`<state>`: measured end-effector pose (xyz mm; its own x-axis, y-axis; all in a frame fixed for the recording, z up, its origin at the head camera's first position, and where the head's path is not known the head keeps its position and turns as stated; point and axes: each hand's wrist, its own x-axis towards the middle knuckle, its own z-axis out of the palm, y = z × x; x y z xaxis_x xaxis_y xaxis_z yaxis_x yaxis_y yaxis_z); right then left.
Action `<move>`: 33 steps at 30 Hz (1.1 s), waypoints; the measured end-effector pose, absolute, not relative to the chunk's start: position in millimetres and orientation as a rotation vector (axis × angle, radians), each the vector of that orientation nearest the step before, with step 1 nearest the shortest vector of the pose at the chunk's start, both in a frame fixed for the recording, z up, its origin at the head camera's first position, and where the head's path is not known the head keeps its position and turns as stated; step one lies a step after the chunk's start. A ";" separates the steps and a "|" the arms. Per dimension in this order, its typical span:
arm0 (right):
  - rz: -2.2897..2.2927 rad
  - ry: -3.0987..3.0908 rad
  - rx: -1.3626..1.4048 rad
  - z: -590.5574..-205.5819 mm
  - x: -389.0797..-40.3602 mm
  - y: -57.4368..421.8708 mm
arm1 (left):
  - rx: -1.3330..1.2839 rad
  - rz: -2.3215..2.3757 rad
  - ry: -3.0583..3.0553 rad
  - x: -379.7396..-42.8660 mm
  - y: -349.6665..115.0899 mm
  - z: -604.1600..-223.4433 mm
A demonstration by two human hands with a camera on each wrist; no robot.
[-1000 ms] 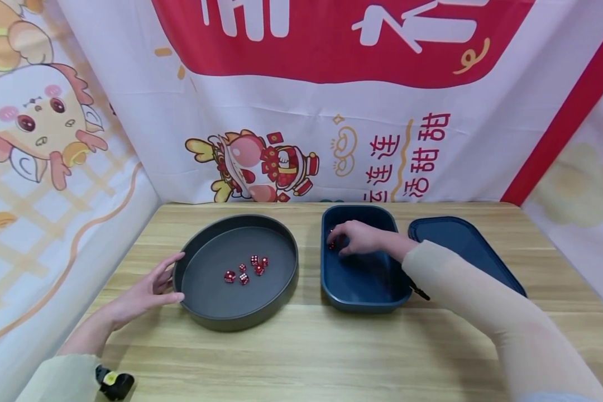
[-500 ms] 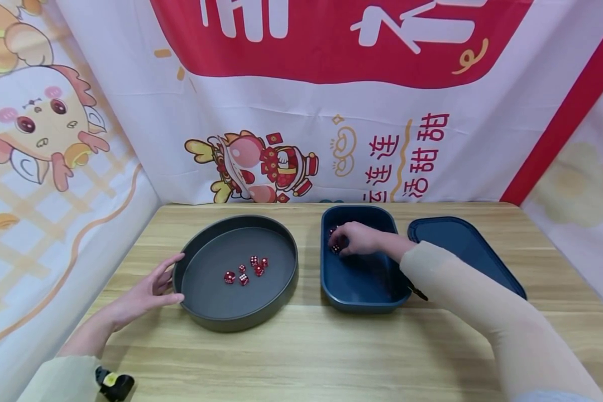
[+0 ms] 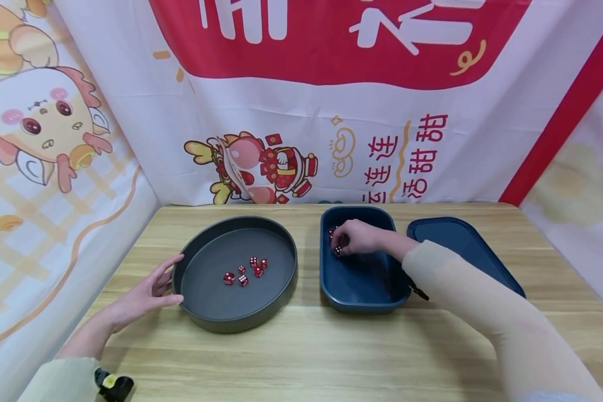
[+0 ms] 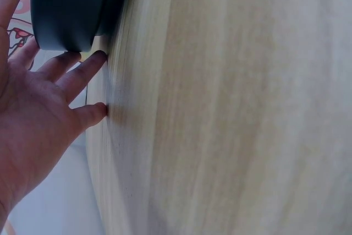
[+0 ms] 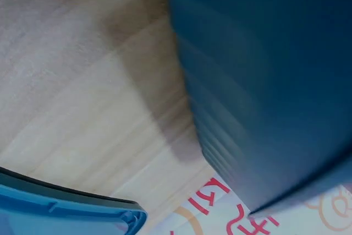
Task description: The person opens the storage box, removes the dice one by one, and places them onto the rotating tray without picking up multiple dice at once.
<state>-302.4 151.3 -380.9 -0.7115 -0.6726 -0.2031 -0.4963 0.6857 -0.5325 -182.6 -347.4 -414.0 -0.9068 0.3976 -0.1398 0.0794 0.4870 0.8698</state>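
While the left hand (image 3: 143, 293) steadies itself against the left side of a round grey pan (image 3: 231, 322) in the head view, its fingers are spread, with fingertips and thumb touching the outside near the rim and nothing gripped. Six red dice (image 3: 243, 281) lie inside that pan, grouped around the middle of its floor. Well to the right of the pan stands a blue rectangular box (image 3: 364, 285), and the right hand (image 3: 359, 237) reaches down into its far left part, thumb and fingers curled around a red die (image 3: 338, 252). More red shows just beyond the fingers, mostly hidden. A dark blue lid (image 3: 462, 245) lies on the wooden table (image 3: 301, 363) beside the box, partly behind the right sleeve (image 3: 477, 296). Printed cloth (image 3: 281, 106) hangs behind the table.

From the left wrist, the palm faces the camera, fingers apart beside the pan's dark outer wall.

From the right wrist, the box's side wall fills much of the view; the lid's edge shows at lower left, and the right hand's hold cannot be told.
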 end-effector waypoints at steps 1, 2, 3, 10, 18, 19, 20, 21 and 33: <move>-0.637 2.519 -0.920 -378.6 -301.9 151.5 | 0.405 1.388 2.414 -182.4 -347.5 -414.1; -0.642 2.524 -0.920 -375.9 -301.0 151.6 | 0.407 1.387 2.415 -182.4 -347.6 -414.3; -0.648 2.529 -0.930 -373.2 -300.3 152.0 | 0.409 1.384 2.418 -182.3 -347.8 -414.4; -0.673 2.564 -1.016 -352.4 -295.6 150.4 | 0.408 1.387 2.413 -182.5 -348.8 -415.6; -0.734 2.568 -1.106 -327.3 -292.5 139.0 | 0.405 1.393 2.416 -181.0 -349.5 -415.4; -0.743 2.563 -1.121 -325.0 -292.3 136.9 | 0.403 1.392 2.416 -180.8 -349.6 -415.2; -0.748 2.557 -1.133 -322.9 -291.9 134.3 | 0.400 1.392 2.417 -180.5 -349.7 -415.0; -0.751 2.552 -1.143 -321.4 -291.9 131.7 | 0.398 1.391 2.418 -180.4 -349.8 -415.0; -0.771 2.496 -1.197 -313.5 -292.0 90.0 | 0.396 1.386 2.417 -182.1 -347.6 -414.2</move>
<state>-292.0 90.0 -313.5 -0.6231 -0.7820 -0.0108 -0.6398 0.5176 -0.5681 -182.1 -347.6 -414.2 -0.9084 0.3935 -0.1413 0.0769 0.4896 0.8686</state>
